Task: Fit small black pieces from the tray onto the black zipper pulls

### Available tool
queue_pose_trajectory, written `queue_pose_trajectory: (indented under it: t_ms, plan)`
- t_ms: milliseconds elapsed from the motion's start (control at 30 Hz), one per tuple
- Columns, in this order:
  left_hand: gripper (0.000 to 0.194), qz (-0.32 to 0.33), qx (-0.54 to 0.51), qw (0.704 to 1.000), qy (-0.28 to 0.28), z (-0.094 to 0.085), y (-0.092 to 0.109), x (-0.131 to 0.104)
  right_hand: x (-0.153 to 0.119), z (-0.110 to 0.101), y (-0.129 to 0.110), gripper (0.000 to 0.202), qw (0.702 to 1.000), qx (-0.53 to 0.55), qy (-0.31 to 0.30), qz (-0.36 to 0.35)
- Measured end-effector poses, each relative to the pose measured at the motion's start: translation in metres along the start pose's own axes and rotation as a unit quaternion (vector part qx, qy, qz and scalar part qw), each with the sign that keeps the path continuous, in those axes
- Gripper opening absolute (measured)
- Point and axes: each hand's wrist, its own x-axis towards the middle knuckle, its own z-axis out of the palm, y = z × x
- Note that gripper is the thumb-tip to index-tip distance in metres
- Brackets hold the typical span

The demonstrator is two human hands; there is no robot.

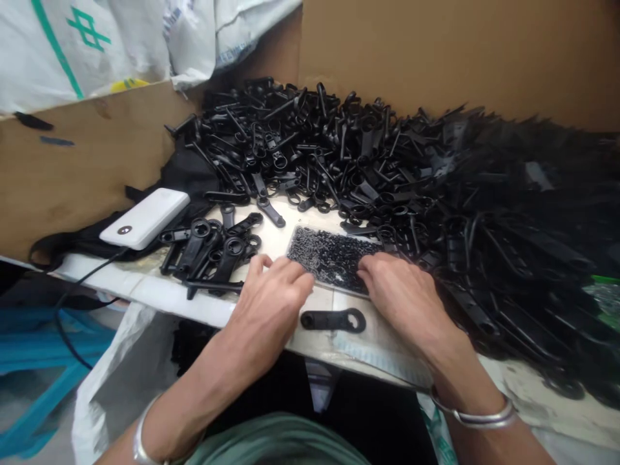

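Note:
A shallow tray (339, 289) full of tiny black pieces lies on the worktable. At its left front corner is my left hand (274, 290), its fingers curled; anything in them is hidden. My right hand (404, 294) reaches over the right end of the tray, thumb and fingers drawn together among the tiny pieces. What it pinches is too small to make out. Between my hands, just in front of the tray, a black plastic arm-shaped part (324, 320) lies flat, its larger ring end pointing right.
A big heap of similar black parts (310, 142) fills the back and right of the table. A smaller pile (213, 248) lies left, beside a white power bank (145, 218) with a cable. Cardboard walls (460, 58) stand behind. A blue stool (43, 368) is lower left.

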Motion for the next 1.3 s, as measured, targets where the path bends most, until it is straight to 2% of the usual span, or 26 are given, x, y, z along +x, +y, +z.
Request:
queue_pose_trajectory:
  t_ms: [67, 167, 267, 367, 467, 600, 667, 733, 833, 933, 1033, 1133, 1200, 1300]
  plan:
    - [0.020, -0.011, 0.052, 0.999, -0.012, -0.008, -0.006, 0.011, -0.001, 0.005, 0.003, 0.021, 1.000, 0.009, 0.010, 0.007]
    - [0.024, -0.006, 0.073, 0.996, -0.043, -0.014, -0.010, 0.029, -0.001, 0.013, 0.008, 0.021, 0.999, 0.025, 0.044, 0.011]
    - [0.028, -0.006, 0.084, 0.992, -0.094, -0.015, -0.008, 0.042, -0.001, 0.016, 0.010, 0.021, 0.996, 0.069, 0.065, 0.005]
    - [0.029, 0.003, 0.086, 0.991, -0.101, -0.013, -0.006, 0.046, -0.005, 0.011, 0.011, 0.016, 0.983, 0.156, 0.094, 0.001]
    - [0.028, 0.023, 0.086, 0.992, -0.093, -0.008, -0.010, 0.045, -0.014, 0.002, 0.011, 0.012, 0.953, 0.283, 0.106, 0.034]
    - [0.029, 0.047, 0.086, 0.991, -0.087, 0.001, -0.023, 0.044, -0.024, -0.006, 0.010, 0.013, 0.885, 0.443, 0.091, 0.109]
    - [0.029, 0.061, 0.087, 0.990, -0.089, 0.004, -0.029, 0.044, -0.028, -0.007, 0.008, 0.014, 0.857, 0.492, 0.093, 0.123]
    - [0.026, 0.082, 0.081, 0.990, -0.085, 0.007, -0.034, 0.045, -0.032, -0.007, 0.003, 0.014, 0.846, 0.512, 0.092, 0.115]
    - [0.020, 0.104, 0.062, 0.991, -0.065, 0.012, -0.040, 0.048, -0.038, -0.002, -0.007, 0.013, 0.849, 0.518, 0.069, 0.072]
    - [0.021, 0.094, 0.039, 0.994, -0.036, 0.015, -0.044, 0.053, -0.041, 0.006, -0.019, 0.013, 0.820, 0.568, 0.039, 0.057]
    - [0.024, 0.040, -0.006, 0.999, -0.013, 0.010, -0.044, 0.056, -0.041, 0.010, -0.028, 0.009, 0.769, 0.633, 0.009, 0.091]
    - [0.020, -0.013, -0.079, 0.997, -0.011, 0.003, -0.040, 0.057, -0.038, 0.009, -0.031, 0.009, 0.687, 0.716, -0.031, 0.120]
    - [0.014, -0.048, -0.129, 0.990, 0.005, 0.000, -0.036, 0.056, -0.035, 0.009, -0.030, 0.011, 0.638, 0.760, -0.035, 0.121]
    - [0.008, -0.100, -0.227, 0.968, 0.049, -0.003, -0.022, 0.050, -0.035, 0.010, -0.025, 0.013, 0.579, 0.807, -0.012, 0.120]
